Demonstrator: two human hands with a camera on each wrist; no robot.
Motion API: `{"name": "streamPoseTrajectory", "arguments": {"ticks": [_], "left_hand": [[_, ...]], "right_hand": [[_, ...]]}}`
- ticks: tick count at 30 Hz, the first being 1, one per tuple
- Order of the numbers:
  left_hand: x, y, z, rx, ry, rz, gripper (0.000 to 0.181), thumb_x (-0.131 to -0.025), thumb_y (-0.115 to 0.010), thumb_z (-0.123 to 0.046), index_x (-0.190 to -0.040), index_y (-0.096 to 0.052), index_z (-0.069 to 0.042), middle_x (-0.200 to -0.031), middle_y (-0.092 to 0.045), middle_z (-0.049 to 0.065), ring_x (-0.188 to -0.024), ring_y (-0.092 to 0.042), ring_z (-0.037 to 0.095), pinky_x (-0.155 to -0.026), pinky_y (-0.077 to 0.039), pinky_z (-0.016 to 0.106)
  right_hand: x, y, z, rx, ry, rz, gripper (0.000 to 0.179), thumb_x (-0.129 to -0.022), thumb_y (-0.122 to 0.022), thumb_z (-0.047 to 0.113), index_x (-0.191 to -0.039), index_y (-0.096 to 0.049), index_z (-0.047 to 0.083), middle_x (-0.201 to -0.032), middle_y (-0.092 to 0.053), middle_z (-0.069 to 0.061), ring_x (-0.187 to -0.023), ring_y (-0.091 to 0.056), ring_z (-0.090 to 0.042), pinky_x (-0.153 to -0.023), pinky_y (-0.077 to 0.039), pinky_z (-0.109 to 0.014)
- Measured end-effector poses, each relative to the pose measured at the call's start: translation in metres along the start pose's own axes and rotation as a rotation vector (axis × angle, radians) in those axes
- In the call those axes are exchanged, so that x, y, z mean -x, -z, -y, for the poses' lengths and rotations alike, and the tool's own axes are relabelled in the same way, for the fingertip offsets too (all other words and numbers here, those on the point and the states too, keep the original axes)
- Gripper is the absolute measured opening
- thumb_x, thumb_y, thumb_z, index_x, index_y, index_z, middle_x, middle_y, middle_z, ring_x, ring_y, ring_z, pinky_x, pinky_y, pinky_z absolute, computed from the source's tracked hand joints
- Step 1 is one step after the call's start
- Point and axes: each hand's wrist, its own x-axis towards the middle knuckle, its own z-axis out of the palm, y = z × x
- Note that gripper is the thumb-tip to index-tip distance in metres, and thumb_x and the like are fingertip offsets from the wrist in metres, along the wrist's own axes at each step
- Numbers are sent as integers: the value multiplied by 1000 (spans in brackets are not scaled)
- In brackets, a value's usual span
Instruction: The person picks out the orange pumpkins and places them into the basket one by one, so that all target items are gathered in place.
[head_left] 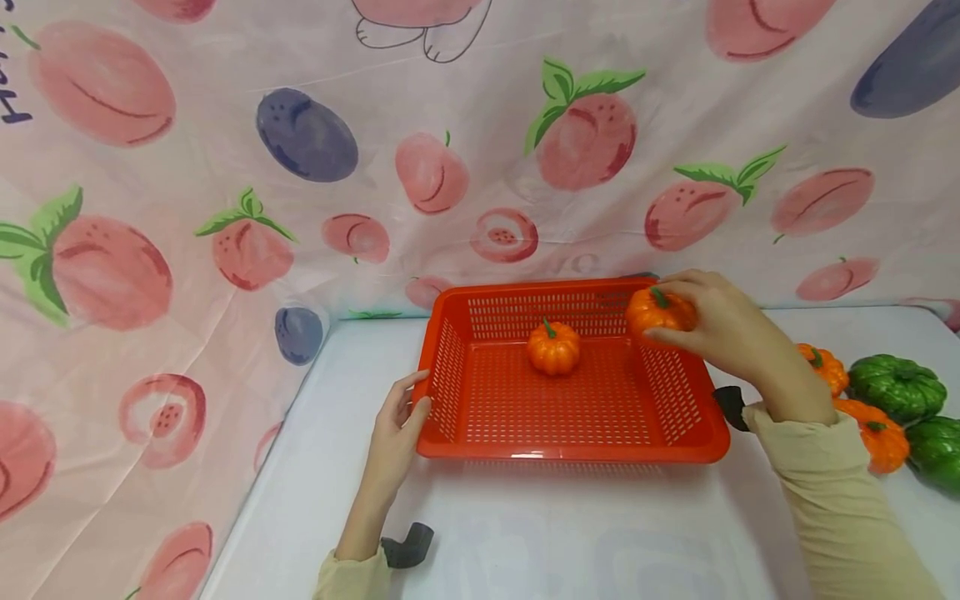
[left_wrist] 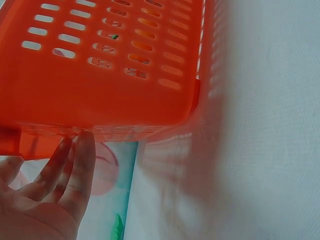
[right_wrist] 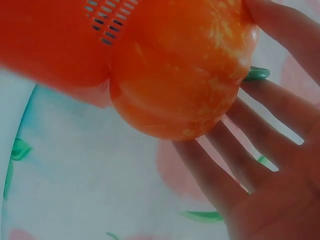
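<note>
An orange pumpkin (head_left: 660, 310) with a green stem is held by my right hand (head_left: 716, 321) over the right end of a red plastic basket (head_left: 570, 452). In the right wrist view, thumb and fingers lie around the pumpkin (right_wrist: 180, 70). A second small pumpkin (head_left: 553, 348) sits on the basket floor, toward the back. At the basket's left side, my left hand (head_left: 397, 425) has its fingers against the outer wall and its thumb near the rim. The left wrist view shows the fingertips of my left hand (left_wrist: 55, 185) touching the slotted basket wall (left_wrist: 100, 95).
Right of the basket lie two more orange pumpkins (head_left: 877, 435) and two dark green pumpkin-like vegetables (head_left: 896, 387), partly behind the right forearm. A fruit-printed cloth (head_left: 450, 100) hangs behind the white table (head_left: 525, 533). Black wrist mounts (head_left: 408, 546) stick out from both sleeves.
</note>
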Motion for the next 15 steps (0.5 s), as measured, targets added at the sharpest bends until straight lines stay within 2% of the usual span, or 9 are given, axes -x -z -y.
{"name": "streamPoseTrajectory", "arguments": {"ticks": [9,15], "left_hand": [[0,2,-1,3,11,11,40,-102,-56,-22,-142,-50,-18,-130,-57,16,-116,-59,30,-91,-55,30],[1,1,-1,12,13,13,40,-103,-55,-22,-142,-50,-18,-131,-57,16,-116,-60,30,-89,-57,32]], "right_hand": [[-15,-7,5,4,5,87,63,-83,-81,25,-128,-57,-11,-133,-52,-32,-126,-44,-47,-108,-34,-62],[-23,-15,7,-2,23,107,59,-83,-81,25,-125,-59,-11,-129,-57,-30,-123,-49,-46,-107,-38,-60]]}}
